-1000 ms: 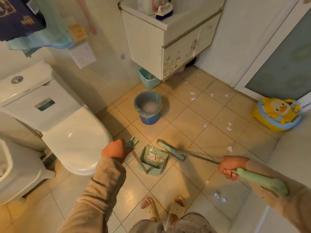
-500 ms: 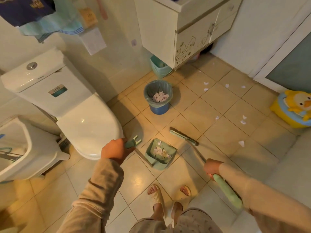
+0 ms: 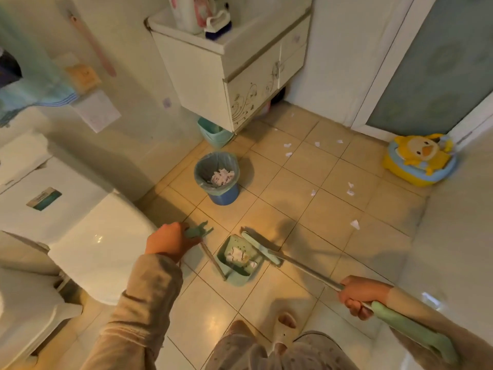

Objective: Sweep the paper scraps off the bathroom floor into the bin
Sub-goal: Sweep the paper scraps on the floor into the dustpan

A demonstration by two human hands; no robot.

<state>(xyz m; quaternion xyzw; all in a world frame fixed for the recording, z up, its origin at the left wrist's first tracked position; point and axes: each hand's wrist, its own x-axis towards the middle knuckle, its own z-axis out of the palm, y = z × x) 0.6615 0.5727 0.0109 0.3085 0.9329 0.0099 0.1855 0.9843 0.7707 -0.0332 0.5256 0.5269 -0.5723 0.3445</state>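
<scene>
With the broom head [image 3: 261, 248] now returned to the dustpan [image 3: 237, 260] mouth, left hand [image 3: 169, 240] clasps the dustpan handle, right hand [image 3: 360, 294] the broom; scattered scraps [image 3: 354, 224] remain.

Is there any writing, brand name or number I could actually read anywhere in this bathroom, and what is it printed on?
None of it can be read.
Sticker on the toilet tank: teal and white label, print too blurred.
Bottles on the vanity cabinet: pink markings, too blurred.
Paper sheet on the wall: faint lines, too small.
Yellow tag on the wall: marks unreadable.
Paper scraps in the dustpan and bin: no legible print.
</scene>
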